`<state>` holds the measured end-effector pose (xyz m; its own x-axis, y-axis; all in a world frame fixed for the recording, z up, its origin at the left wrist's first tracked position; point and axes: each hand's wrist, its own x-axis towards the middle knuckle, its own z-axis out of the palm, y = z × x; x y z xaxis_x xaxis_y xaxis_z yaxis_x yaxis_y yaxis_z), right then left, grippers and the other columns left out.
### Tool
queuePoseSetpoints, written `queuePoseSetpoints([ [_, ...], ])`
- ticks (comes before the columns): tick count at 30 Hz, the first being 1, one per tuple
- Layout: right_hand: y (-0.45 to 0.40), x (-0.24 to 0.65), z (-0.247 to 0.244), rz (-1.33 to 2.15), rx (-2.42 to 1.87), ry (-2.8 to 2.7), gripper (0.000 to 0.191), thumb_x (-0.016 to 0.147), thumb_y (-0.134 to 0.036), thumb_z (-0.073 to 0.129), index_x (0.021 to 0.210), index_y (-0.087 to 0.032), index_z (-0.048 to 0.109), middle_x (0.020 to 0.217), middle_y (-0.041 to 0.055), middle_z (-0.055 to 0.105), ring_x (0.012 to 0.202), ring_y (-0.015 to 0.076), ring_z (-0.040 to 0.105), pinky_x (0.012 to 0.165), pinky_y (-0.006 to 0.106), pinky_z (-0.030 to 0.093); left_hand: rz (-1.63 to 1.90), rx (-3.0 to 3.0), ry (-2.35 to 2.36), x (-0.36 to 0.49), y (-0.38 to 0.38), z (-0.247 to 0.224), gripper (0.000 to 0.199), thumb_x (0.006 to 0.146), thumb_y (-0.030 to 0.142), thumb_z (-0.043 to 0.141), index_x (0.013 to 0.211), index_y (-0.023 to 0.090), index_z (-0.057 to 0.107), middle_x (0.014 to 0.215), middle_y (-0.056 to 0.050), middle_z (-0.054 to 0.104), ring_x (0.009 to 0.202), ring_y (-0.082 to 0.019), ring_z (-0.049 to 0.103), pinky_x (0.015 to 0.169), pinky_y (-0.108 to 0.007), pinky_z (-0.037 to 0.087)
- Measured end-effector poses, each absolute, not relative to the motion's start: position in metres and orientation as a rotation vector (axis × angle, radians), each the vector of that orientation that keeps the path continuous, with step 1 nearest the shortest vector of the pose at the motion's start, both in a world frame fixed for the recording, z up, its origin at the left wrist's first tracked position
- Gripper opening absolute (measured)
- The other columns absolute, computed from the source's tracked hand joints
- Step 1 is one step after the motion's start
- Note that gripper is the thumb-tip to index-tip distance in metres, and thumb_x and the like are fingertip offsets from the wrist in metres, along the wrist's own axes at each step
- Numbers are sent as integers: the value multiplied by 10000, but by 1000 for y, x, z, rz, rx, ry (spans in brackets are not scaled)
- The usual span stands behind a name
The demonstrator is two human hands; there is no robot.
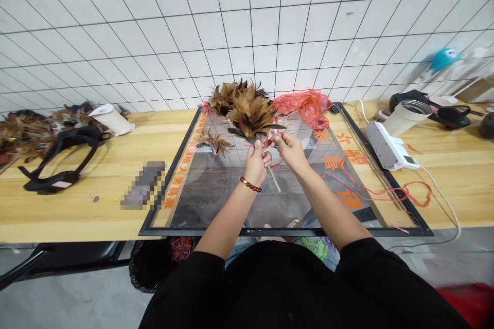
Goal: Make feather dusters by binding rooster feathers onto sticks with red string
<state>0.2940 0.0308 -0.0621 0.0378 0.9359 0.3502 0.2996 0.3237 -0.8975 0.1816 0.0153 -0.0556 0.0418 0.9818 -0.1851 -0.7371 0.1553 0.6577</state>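
Observation:
My left hand point(256, 160), with a beaded bracelet, is closed around a thin pale stick point(275, 180) whose lower end sticks out below the fingers. Brown and black feathers point(252, 113) fan out at the stick's upper end, like a small feather duster. Close beside it, my right hand point(288, 150) pinches a strip of red plastic ribbon point(268, 141) that runs to the base of the feathers. A small blue bit shows under the right fingers, too small to name. Both hands are above a framed glass panel point(216, 190) and nearly touch.
Left of the feathers lies a small feather tuft point(214, 143). A crumpled red plastic bag point(309, 105) and loose red ribbon point(370, 193) are on the right of the glass. Beyond stand a white power strip point(388, 146) and a cup point(409, 117). A black headset point(64, 159) lies left.

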Motion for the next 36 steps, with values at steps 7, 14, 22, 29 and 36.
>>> queuePoseSetpoints([
  [7, -13, 292, -57, 633, -1394, -1768, 231, 830, -324, 618, 644, -236, 512, 606, 18, 495, 676, 191, 488, 702, 318, 341, 1170, 389, 512, 155, 21, -51, 342, 945, 393, 522, 724, 134, 497, 831, -68, 641, 397, 17, 226, 342, -117, 201],
  [14, -36, 294, -96, 968, -1226, -1682, 267, 793, -312, 688, 571, -239, 559, 534, -4, 436, 557, 160, 389, 676, 332, 332, 1183, 394, 477, 141, 20, -36, 319, 931, 390, 549, 734, 145, 493, 605, 51, 403, 382, -1, 228, 336, -109, 189],
  [22, -27, 292, -69, 1415, -970, -1116, 450, 604, -450, 845, 965, -232, 688, 1068, 58, 668, 1008, 211, 596, 869, 345, 470, 1303, 519, 618, 152, 5, -53, 333, 920, 433, 554, 753, 149, 507, 589, 13, 547, 354, 6, 245, 357, -113, 180],
  [29, -21, 277, -54, 1907, -631, -586, 332, 802, -512, 588, 863, -189, 632, 633, -5, 572, 604, 165, 573, 588, 308, 513, 1300, 653, 630, 166, -12, -79, 368, 801, 480, 697, 774, 149, 538, 583, 2, 601, 348, 3, 267, 359, -122, 163],
  [36, -15, 270, -63, 1584, -630, -432, 127, 762, -286, 696, 842, -214, 629, 766, 1, 622, 658, 128, 557, 521, 233, 455, 1334, 568, 724, 169, -17, -89, 396, 787, 490, 702, 745, 156, 493, 575, 5, 613, 337, 4, 273, 357, -124, 149],
])
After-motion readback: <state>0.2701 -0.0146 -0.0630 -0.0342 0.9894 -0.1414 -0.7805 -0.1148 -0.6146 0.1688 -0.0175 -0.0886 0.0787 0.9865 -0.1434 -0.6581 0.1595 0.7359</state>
